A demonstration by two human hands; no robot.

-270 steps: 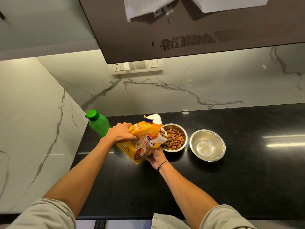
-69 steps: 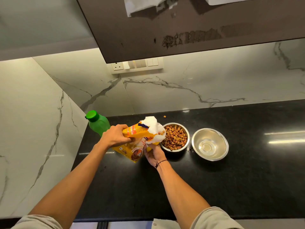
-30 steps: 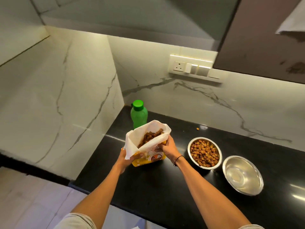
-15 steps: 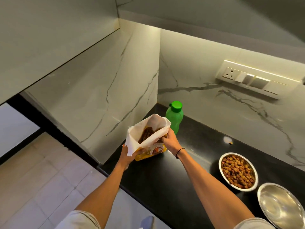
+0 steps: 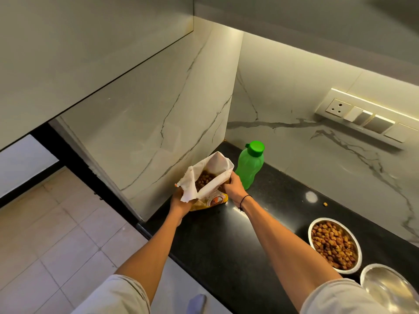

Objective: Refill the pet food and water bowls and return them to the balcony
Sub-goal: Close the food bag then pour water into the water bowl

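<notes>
A yellow pet food bag [image 5: 209, 177] with a white inner lining stands open at the left end of the black counter [image 5: 226, 245], brown kibble showing inside. My left hand [image 5: 181, 201] grips its left side and my right hand [image 5: 233, 185] grips its right rim. A green water bottle [image 5: 250, 167] with its cap on stands upright just behind the bag. At the right, a steel bowl [image 5: 333, 244] holds kibble, and a second steel bowl [image 5: 387, 288] without kibble sits beside it at the frame's lower right.
A marble side wall [image 5: 158, 132] rises just left of the bag, with the backsplash behind. A single kibble piece [image 5: 325, 204] lies on the counter. A switch panel [image 5: 360, 118] is on the backsplash. Tiled floor [image 5: 56, 234] lies below the counter's left end.
The bag has been tipped back upright from over the kibble bowl and moved left toward the counter's corner. My view has swung left, pushing both bowls to the right edge.
</notes>
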